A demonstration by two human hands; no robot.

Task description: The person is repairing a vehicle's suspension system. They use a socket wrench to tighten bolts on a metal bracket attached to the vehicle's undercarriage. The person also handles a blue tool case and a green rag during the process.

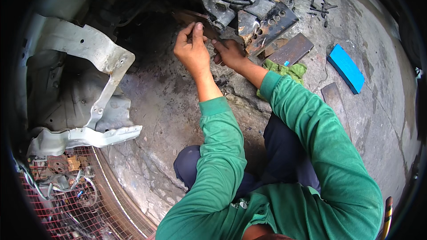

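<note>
My left hand (193, 51) is raised under a greasy metal assembly (226, 6), its thumb and fingers pinched together; what they hold, if anything, is hidden. Just to its right, my right hand (229, 54) is closed beside a dark, thin edge, and I cannot make out what it grips. Behind my left fingers a flat rust-brown plate (189, 17) shows in part, partly in shadow. Close to my right hand, a dark steel block with round holes (271, 29) supports the assembly.
A green rag (289, 72) and a brown metal plate (291, 50) lie by my right forearm. Farther right are a blue block (347, 68) and scattered dark tools (322, 6). Bent sheet-metal body parts (106, 58) jut in at left, above a red wire-mesh cage (80, 195) of scrap.
</note>
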